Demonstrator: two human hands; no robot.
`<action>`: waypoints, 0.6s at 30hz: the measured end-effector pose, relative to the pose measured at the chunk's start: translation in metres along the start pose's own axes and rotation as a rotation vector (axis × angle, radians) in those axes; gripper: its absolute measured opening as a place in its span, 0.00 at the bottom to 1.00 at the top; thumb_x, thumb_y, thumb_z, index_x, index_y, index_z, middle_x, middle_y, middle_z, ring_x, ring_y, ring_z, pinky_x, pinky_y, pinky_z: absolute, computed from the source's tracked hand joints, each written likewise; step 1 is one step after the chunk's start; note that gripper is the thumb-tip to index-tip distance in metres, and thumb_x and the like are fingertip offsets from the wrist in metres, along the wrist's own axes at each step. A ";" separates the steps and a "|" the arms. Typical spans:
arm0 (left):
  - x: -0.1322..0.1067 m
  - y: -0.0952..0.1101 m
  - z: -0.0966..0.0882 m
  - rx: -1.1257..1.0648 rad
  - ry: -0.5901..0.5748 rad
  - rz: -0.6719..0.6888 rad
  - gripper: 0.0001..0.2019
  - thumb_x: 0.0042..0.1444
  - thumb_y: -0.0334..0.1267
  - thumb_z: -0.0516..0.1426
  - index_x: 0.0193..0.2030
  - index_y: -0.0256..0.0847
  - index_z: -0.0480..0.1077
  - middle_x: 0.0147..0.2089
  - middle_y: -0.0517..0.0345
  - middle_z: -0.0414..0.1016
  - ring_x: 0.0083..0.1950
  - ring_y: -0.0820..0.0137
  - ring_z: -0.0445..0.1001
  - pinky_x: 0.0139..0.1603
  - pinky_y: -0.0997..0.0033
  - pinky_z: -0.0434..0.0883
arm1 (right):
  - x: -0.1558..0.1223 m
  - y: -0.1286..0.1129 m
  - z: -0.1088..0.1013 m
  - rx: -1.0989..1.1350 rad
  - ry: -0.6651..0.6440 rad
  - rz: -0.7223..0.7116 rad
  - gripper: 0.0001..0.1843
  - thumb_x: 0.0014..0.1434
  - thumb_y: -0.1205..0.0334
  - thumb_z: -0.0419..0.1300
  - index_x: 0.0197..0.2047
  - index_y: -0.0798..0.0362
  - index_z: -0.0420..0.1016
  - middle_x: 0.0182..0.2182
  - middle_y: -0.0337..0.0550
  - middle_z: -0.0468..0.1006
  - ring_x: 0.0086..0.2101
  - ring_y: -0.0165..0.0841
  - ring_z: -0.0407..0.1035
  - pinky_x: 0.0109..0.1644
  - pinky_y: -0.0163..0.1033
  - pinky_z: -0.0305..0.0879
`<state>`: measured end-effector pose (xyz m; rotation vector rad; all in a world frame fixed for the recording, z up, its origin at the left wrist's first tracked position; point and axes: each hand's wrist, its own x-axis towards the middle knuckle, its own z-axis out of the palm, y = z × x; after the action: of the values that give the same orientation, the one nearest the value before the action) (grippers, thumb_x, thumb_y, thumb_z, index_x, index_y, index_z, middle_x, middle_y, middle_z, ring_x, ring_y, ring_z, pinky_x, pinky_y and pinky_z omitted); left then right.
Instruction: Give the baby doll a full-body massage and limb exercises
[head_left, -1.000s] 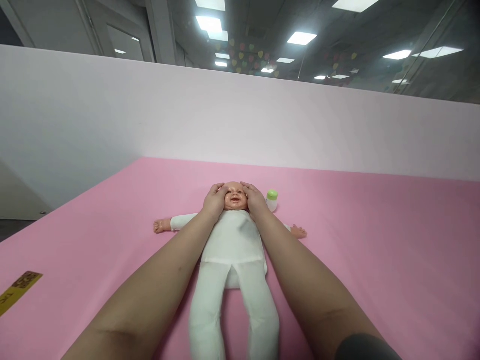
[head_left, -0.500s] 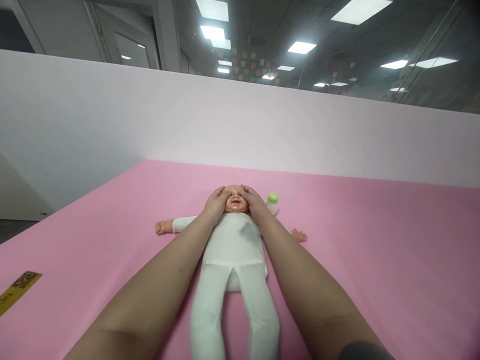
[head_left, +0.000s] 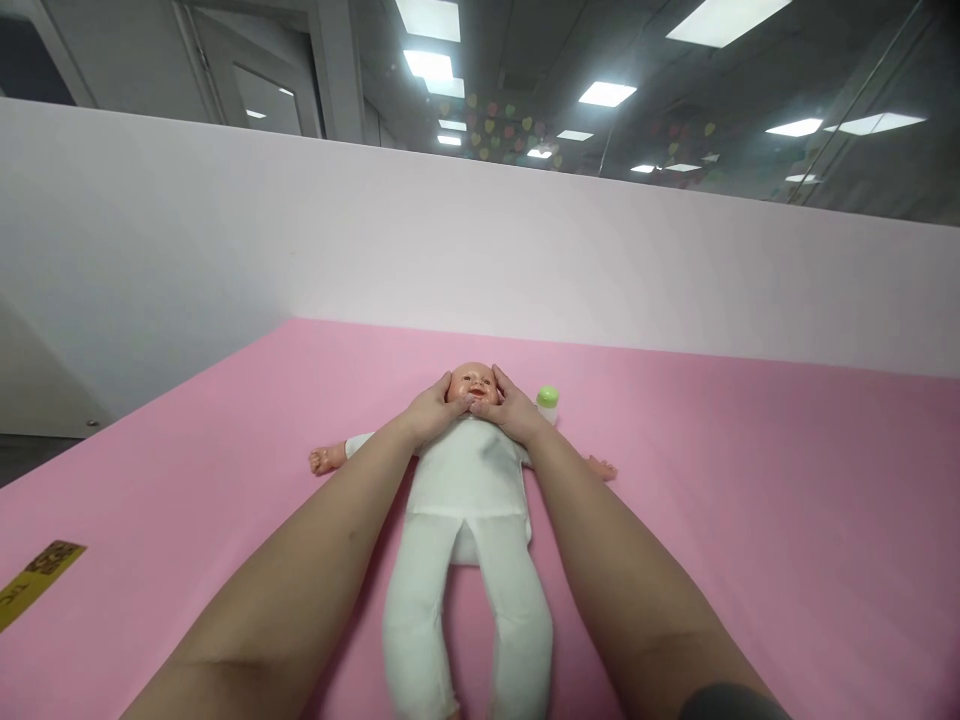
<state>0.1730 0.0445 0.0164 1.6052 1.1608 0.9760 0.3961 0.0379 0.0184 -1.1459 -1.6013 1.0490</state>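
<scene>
A baby doll [head_left: 469,480] with a soft white body lies on its back, face up, its arms spread out to the sides. My left hand [head_left: 435,412] cups the left side of the doll's head [head_left: 474,376], and its thumb rests at the chin below the mouth. On the opposite side, my right hand [head_left: 512,408] holds the head the same way, with the two thumb tips close together at the chin. The fingers lie along the sides of the head, partly hidden. Just beyond my right hand stands a small bottle with a green cap [head_left: 547,398].
The doll lies on a pink padded surface [head_left: 720,520]. A white wall panel [head_left: 480,250] borders it at the back and left. At the lower left is a yellow label [head_left: 41,580] with a printed code. Glass above the panel shows ceiling lights.
Both thumbs have slid down from the doll's upper cheeks near the eyes to its chin, uncovering the eyes. My hands have turned inward, and the doll has shifted slightly away from me.
</scene>
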 end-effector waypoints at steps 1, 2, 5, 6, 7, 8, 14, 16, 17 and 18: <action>0.000 0.000 0.002 0.059 0.044 0.013 0.53 0.56 0.64 0.65 0.81 0.43 0.50 0.77 0.43 0.61 0.76 0.48 0.62 0.73 0.53 0.63 | -0.001 0.000 0.000 -0.015 0.018 0.008 0.70 0.48 0.43 0.80 0.81 0.47 0.42 0.73 0.51 0.61 0.69 0.47 0.61 0.73 0.51 0.60; -0.001 0.000 0.003 0.095 0.060 0.023 0.52 0.56 0.65 0.64 0.80 0.43 0.51 0.77 0.44 0.62 0.76 0.48 0.62 0.74 0.53 0.62 | -0.002 -0.001 0.000 -0.024 0.029 0.013 0.70 0.48 0.43 0.80 0.81 0.46 0.43 0.71 0.51 0.64 0.67 0.48 0.64 0.72 0.51 0.61; -0.005 0.000 0.002 0.045 0.019 0.043 0.48 0.54 0.62 0.67 0.77 0.45 0.59 0.71 0.44 0.70 0.71 0.47 0.70 0.69 0.53 0.67 | -0.005 -0.001 0.001 -0.043 0.053 -0.011 0.70 0.44 0.46 0.82 0.80 0.41 0.47 0.68 0.49 0.70 0.64 0.49 0.68 0.71 0.55 0.63; -0.007 0.000 0.002 -0.002 0.000 0.045 0.47 0.53 0.60 0.69 0.75 0.45 0.62 0.69 0.44 0.73 0.68 0.47 0.72 0.67 0.53 0.70 | -0.005 -0.001 0.002 -0.050 0.062 -0.027 0.70 0.43 0.47 0.82 0.80 0.40 0.48 0.68 0.48 0.70 0.64 0.50 0.68 0.71 0.57 0.62; -0.008 0.000 0.001 -0.049 -0.013 0.044 0.46 0.51 0.58 0.70 0.74 0.45 0.64 0.67 0.44 0.75 0.66 0.47 0.74 0.65 0.53 0.71 | -0.006 -0.001 0.002 -0.059 0.070 -0.039 0.70 0.42 0.48 0.83 0.80 0.38 0.49 0.68 0.47 0.70 0.64 0.51 0.68 0.71 0.59 0.61; -0.009 0.001 0.000 -0.088 -0.019 0.041 0.45 0.50 0.56 0.72 0.73 0.45 0.66 0.65 0.43 0.77 0.64 0.47 0.76 0.63 0.53 0.72 | -0.006 -0.002 0.003 -0.069 0.078 -0.047 0.70 0.41 0.48 0.83 0.79 0.38 0.50 0.68 0.46 0.70 0.64 0.52 0.67 0.72 0.60 0.60; -0.012 0.003 0.000 -0.132 -0.021 0.056 0.43 0.51 0.55 0.71 0.71 0.46 0.67 0.64 0.44 0.77 0.63 0.49 0.77 0.63 0.51 0.73 | -0.006 -0.003 0.005 0.061 0.031 -0.044 0.65 0.47 0.50 0.81 0.79 0.42 0.50 0.68 0.45 0.71 0.63 0.49 0.69 0.71 0.56 0.63; -0.012 0.003 0.000 -0.138 -0.029 0.080 0.40 0.52 0.56 0.70 0.70 0.46 0.68 0.64 0.45 0.78 0.62 0.50 0.77 0.63 0.52 0.73 | -0.005 -0.001 0.004 0.132 -0.001 -0.049 0.62 0.51 0.50 0.79 0.79 0.43 0.50 0.68 0.45 0.70 0.63 0.46 0.69 0.70 0.54 0.65; -0.012 0.002 0.000 -0.141 -0.036 0.089 0.39 0.53 0.57 0.70 0.69 0.46 0.69 0.63 0.45 0.78 0.62 0.51 0.77 0.63 0.53 0.73 | -0.004 0.000 0.003 0.141 -0.007 -0.055 0.60 0.52 0.49 0.78 0.79 0.43 0.51 0.69 0.45 0.69 0.63 0.45 0.69 0.71 0.53 0.64; -0.012 0.002 0.000 -0.143 -0.037 0.096 0.39 0.54 0.57 0.70 0.69 0.45 0.70 0.63 0.45 0.78 0.62 0.51 0.77 0.62 0.54 0.74 | -0.003 0.002 0.002 0.131 -0.008 -0.062 0.58 0.53 0.48 0.77 0.79 0.42 0.52 0.69 0.44 0.68 0.65 0.44 0.68 0.72 0.53 0.63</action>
<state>0.1708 0.0321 0.0171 1.5690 0.9740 1.0624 0.3953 0.0353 0.0156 -0.9995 -1.5413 1.1017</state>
